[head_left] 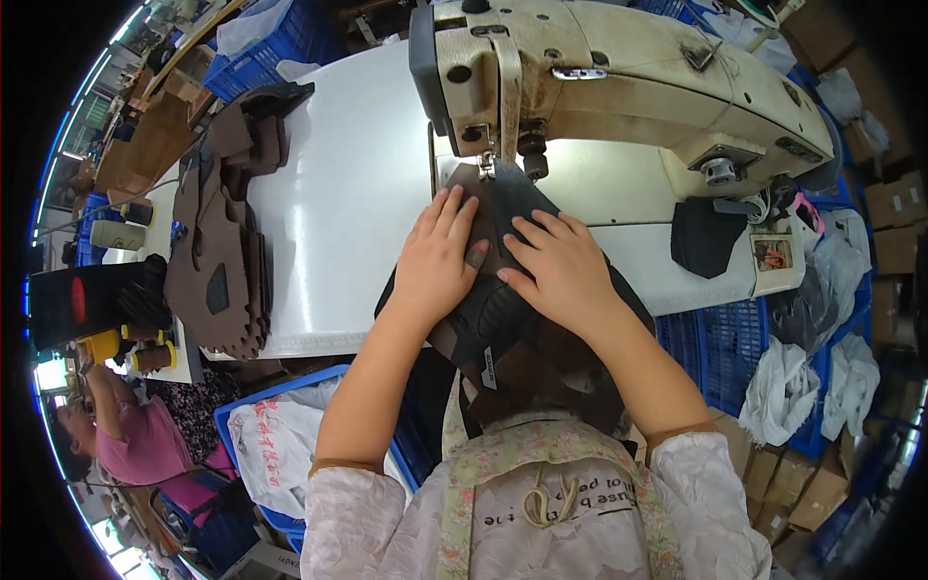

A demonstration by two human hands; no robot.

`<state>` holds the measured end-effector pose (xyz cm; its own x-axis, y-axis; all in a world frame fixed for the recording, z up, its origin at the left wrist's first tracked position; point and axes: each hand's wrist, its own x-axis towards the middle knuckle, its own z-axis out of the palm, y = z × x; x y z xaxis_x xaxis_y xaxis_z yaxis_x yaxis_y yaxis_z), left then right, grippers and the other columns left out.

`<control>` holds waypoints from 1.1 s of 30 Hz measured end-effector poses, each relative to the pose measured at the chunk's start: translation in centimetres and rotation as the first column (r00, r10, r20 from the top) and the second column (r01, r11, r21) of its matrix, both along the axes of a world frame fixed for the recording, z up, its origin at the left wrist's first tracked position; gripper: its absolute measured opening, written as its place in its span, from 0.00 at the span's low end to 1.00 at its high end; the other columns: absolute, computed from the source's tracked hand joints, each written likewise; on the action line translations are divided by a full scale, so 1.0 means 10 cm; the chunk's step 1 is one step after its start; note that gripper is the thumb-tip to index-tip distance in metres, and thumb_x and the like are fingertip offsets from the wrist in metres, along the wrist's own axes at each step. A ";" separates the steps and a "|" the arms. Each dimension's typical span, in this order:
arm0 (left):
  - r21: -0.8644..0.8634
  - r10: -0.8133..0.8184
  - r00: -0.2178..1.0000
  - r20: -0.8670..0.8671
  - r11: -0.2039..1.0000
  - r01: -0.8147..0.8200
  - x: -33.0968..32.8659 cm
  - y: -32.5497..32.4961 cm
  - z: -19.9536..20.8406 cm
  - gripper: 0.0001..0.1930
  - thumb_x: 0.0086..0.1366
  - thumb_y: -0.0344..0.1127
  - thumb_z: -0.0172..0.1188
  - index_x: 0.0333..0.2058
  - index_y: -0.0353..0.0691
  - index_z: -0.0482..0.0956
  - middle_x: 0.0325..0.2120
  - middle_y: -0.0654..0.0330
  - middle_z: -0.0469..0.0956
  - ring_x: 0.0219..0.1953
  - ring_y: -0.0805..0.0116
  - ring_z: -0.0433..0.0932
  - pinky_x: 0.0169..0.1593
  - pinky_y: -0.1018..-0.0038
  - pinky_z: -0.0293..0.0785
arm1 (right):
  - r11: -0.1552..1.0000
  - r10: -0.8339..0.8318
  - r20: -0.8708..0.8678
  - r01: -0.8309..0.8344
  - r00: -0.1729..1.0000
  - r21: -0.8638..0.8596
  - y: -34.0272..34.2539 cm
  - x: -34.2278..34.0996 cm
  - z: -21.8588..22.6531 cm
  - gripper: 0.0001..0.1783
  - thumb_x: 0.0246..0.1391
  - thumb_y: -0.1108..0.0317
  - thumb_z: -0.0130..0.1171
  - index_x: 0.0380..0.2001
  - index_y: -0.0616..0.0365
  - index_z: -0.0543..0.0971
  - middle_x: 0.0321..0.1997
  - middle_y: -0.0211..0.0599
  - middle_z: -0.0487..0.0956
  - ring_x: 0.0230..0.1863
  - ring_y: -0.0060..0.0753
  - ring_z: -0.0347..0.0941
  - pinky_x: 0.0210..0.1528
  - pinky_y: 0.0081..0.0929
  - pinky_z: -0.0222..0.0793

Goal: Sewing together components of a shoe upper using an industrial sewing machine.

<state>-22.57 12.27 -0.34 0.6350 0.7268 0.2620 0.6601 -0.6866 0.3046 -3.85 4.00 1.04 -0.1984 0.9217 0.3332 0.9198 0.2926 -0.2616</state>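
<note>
A dark brown and black sewn piece lies on the white sewing machine table, its narrow end under the presser foot. The rest of it hangs over the near edge toward my lap, a small pale label on it. My left hand rests flat on the piece's left side, fingers stretched toward the foot. On the right side my right hand presses the black part, its fingers spread. The cream sewing machine arches over the far side. What lies beneath my palms is hidden.
Brown cut pieces are stacked at the table's left. A black scrap lies on the right. Blue crates stand below right; another blue crate holding a white bag is below left. A person in pink sits further left.
</note>
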 end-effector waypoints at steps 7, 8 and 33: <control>0.009 -0.017 0.999 0.029 1.000 0.017 -0.01 0.00 -0.04 0.27 0.63 0.38 0.60 0.58 0.33 0.69 0.63 0.47 0.66 0.67 0.48 0.61 0.67 0.60 0.61 | 1.000 -0.008 0.006 0.008 1.000 -0.017 -0.02 -0.01 -0.02 0.22 0.52 0.52 0.62 0.44 0.56 0.83 0.55 0.41 0.79 0.60 0.45 0.70 0.64 0.45 0.59; 0.005 -0.015 0.999 0.030 1.000 0.015 -0.01 0.00 -0.04 0.27 0.63 0.38 0.60 0.58 0.33 0.69 0.63 0.47 0.66 0.67 0.48 0.61 0.67 0.60 0.61 | 1.000 -0.007 0.012 0.007 1.000 -0.014 -0.02 0.00 -0.01 0.22 0.53 0.52 0.62 0.44 0.56 0.83 0.55 0.41 0.79 0.60 0.45 0.70 0.64 0.45 0.59; 0.043 0.110 0.986 -0.124 0.993 -0.106 0.02 0.07 -0.04 0.26 0.68 0.50 0.55 0.62 0.51 0.69 0.66 0.51 0.62 0.68 0.51 0.59 0.68 0.56 0.56 | 1.000 -0.026 0.015 0.026 1.000 0.005 -0.05 -0.01 0.06 0.20 0.52 0.55 0.63 0.44 0.53 0.83 0.49 0.37 0.79 0.56 0.39 0.71 0.61 0.45 0.57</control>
